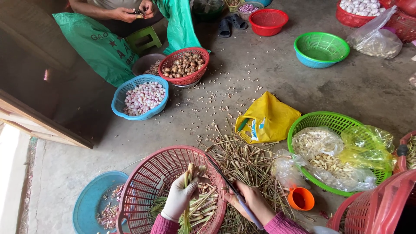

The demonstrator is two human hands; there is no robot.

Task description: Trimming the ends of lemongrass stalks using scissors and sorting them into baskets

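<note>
Bare concrete floor (260, 69) fills my view, littered with scraps and baskets. I take the big red basket (143, 182) at the bottom as my landmark. Over its right half my left hand (180, 197), in a pale glove, is clenched around a bundle of lemongrass stalks (190, 173) held upright, with more cut stalks lying in the basket below it. Just right of the basket's rim my right hand (251, 201) is bare and grasps a knife (225, 180), its blade slanting up and left toward the bundle. Right of the basket lies a heap of trimmings (247, 162), and beyond that a yellow bag (266, 119), an orange cup (301, 198) and a green basket (320, 119) with plastic bags in it. Left of the red basket, touching it, sits a blue basin (93, 199). Well above it, a blue basket of peeled shallots (141, 97) stands before another person's hands (134, 12).
</note>
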